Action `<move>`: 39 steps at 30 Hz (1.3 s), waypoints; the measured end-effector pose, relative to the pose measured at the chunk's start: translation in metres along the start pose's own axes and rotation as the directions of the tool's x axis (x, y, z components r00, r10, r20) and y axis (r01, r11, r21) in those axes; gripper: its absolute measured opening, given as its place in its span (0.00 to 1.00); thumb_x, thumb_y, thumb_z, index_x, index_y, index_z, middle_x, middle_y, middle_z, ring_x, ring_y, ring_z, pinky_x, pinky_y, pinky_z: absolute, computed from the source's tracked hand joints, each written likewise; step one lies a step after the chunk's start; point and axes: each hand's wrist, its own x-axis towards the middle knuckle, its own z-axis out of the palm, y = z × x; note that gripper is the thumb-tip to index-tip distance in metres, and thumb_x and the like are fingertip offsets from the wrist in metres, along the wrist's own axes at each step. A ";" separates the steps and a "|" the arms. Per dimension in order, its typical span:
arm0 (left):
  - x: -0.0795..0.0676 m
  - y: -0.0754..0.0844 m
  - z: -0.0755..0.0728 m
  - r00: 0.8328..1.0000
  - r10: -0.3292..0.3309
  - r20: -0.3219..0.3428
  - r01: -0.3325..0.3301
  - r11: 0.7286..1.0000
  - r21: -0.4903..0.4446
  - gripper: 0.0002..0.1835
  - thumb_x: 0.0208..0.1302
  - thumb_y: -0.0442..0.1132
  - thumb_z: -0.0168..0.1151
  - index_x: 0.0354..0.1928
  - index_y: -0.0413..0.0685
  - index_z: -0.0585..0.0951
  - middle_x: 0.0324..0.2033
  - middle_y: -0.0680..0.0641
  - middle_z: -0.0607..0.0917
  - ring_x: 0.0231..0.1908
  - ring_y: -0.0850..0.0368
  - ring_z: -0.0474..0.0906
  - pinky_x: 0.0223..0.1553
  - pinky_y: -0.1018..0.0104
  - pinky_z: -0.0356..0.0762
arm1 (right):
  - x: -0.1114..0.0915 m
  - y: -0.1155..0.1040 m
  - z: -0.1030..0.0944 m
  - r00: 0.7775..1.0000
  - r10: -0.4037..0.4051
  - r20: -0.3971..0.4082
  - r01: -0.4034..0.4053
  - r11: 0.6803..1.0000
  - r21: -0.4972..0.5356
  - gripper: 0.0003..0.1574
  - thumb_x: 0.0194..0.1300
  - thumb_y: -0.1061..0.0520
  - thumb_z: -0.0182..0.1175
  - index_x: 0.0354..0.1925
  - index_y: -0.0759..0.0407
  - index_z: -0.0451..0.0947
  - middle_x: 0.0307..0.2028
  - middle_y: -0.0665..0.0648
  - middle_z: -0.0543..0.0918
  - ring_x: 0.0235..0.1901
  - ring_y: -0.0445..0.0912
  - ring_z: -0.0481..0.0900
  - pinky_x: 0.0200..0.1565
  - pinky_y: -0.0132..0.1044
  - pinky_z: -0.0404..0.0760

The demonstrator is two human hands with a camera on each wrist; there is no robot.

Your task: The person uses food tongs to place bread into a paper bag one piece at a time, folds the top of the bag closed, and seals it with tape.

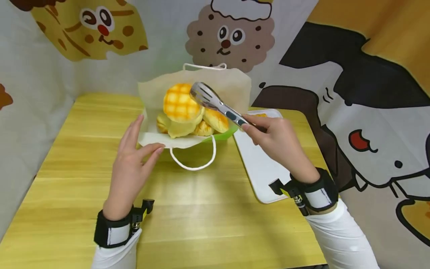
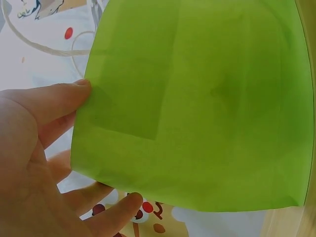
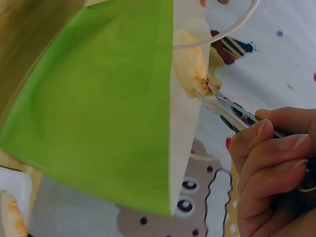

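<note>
A green paper bag [image 2: 197, 98] with a pale inside stands on the table, its mouth facing me in the head view. My left hand [image 1: 131, 164] pinches the bag's near rim between thumb and forefinger, the other fingers spread along its side. My right hand [image 1: 273, 138] grips metal tongs [image 1: 218, 104] with dark handle inserts. The tongs' tips clasp a round bun [image 1: 181, 102] with a browned grid pattern, at the bag's mouth. Under it several bread pieces [image 1: 215, 119] lie inside the bag, partly hidden by the bun.
A white tray [image 1: 265, 175] lies right of the bag, with bread [image 3: 12, 215] at its far end, mostly hidden by my right hand in the head view. White rope handles [image 1: 195, 169] loop from both bag rims. A cartoon-printed cloth [image 1: 161, 37] hangs behind the wooden table [image 1: 188, 224].
</note>
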 end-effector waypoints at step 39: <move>-0.002 0.002 -0.003 1.000 -0.001 -0.005 0.001 1.000 0.006 0.07 0.59 0.33 0.72 0.38 0.38 0.89 0.78 0.47 0.59 0.76 0.40 0.55 0.72 0.39 0.60 | 0.066 -0.047 0.042 0.958 -0.145 0.248 0.190 0.967 -0.169 0.12 0.74 0.49 0.57 0.37 0.52 0.82 0.19 0.48 0.72 0.19 0.43 0.69 0.25 0.34 0.64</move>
